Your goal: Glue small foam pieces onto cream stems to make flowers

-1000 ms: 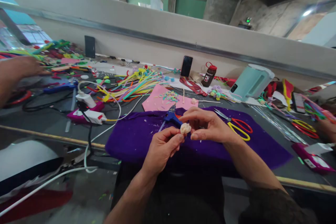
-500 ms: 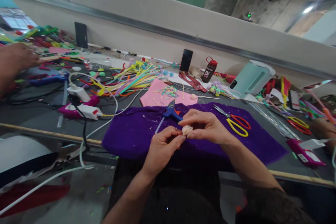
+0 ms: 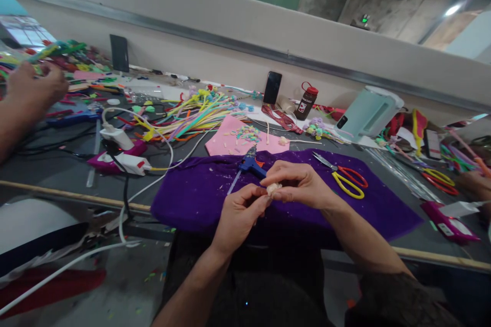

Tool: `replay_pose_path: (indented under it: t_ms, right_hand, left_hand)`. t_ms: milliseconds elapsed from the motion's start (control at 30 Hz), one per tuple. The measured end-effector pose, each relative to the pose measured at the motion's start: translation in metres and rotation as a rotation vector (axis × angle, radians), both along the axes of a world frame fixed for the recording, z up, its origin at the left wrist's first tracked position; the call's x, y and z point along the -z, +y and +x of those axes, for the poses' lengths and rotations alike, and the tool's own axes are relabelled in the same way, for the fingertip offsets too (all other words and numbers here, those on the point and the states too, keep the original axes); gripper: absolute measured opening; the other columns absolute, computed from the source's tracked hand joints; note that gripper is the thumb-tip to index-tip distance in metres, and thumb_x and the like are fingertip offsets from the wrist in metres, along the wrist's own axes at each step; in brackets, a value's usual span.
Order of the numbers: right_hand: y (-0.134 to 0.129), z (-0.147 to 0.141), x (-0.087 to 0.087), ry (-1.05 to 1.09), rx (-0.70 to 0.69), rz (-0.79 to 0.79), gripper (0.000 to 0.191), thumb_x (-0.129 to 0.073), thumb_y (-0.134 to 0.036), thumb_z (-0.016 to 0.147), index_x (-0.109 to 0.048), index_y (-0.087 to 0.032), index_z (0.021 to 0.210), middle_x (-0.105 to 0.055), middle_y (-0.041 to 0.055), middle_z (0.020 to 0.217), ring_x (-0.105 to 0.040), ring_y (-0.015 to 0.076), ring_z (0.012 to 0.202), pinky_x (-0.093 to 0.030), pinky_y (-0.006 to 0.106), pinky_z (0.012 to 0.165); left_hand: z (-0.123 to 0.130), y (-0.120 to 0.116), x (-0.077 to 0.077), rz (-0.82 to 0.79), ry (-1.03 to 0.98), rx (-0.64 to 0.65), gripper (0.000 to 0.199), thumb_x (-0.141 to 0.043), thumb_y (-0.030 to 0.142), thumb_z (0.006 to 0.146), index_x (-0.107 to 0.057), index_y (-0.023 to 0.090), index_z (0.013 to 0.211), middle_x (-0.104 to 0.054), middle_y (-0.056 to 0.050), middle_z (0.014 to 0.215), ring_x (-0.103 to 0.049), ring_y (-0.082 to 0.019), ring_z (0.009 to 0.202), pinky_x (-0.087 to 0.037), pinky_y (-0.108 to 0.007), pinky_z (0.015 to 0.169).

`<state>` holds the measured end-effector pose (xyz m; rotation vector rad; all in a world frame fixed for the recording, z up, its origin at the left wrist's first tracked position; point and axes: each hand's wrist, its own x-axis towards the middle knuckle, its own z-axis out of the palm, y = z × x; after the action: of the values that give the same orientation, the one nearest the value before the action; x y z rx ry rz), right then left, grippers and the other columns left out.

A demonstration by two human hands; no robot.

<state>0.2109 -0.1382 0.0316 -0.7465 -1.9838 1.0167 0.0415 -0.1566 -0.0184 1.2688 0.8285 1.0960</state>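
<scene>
One cream piece (image 3: 273, 188) between right fingers (image 3: 288, 194), left fingers (image 3: 259, 206) touching its edge.

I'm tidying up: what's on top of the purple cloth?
A blue glue gun, scissors and small pale specks rest on it. The right hand hides part of the glue gun; anything under the left hand cannot be seen.

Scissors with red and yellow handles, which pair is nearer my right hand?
The pair lying on the purple cloth, just right of your right hand. The other pair lies farther right, off the cloth, on the dark tabletop.
</scene>
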Motion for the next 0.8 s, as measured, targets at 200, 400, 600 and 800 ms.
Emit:
replay_pose_path:
  t_ms: [200,400,600,800]
  right_hand:
    - [0.000,-0.001,0.002,0.003,0.002,-0.043,0.026,-0.064,-0.026,0.075,-0.066,-0.023,0.101,-0.058,0.0036,0.087,-0.054,0.0118,0.074,-0.045,0.023,0.062]
    - [-0.001,-0.006,0.009,0.059,-0.004,-0.097,0.038,-0.069,-0.025,0.070,-0.062,-0.023,0.107,-0.056,0.0039,0.093,-0.054,0.0120,0.076,-0.046,0.024,0.063]
    - [0.001,-0.008,0.013,0.128,0.025,-0.176,0.050,-0.071,-0.024,0.067,-0.056,-0.024,0.115,-0.053,0.0036,0.097,-0.054,0.0094,0.068,-0.044,0.021,0.056]
    - [0.003,-0.011,0.016,0.218,0.054,-0.251,0.036,-0.070,-0.024,0.068,-0.063,-0.020,0.103,-0.057,0.0021,0.084,-0.050,0.0082,0.062,-0.041,0.018,0.048]
  left_hand:
    - [0.002,-0.002,0.000,-0.031,-0.061,-0.055,0.022,-0.065,0.029,0.070,-0.058,0.017,0.087,-0.055,0.003,0.061,-0.047,-0.007,0.046,-0.035,-0.016,0.036]
    - [-0.001,0.000,0.002,-0.102,-0.172,-0.136,0.022,-0.069,0.026,0.064,-0.059,0.015,0.081,-0.059,0.002,0.060,-0.053,-0.009,0.049,-0.042,-0.018,0.041]
    - [-0.006,0.005,0.007,-0.251,-0.360,-0.094,0.022,-0.070,0.023,0.062,-0.060,0.015,0.079,-0.062,0.001,0.061,-0.051,-0.006,0.044,-0.038,-0.016,0.038]
    - [-0.006,0.004,0.009,-0.249,-0.359,-0.085,0.022,-0.072,0.022,0.061,-0.060,0.015,0.078,-0.063,0.000,0.061,-0.052,-0.007,0.045,-0.039,-0.016,0.039]
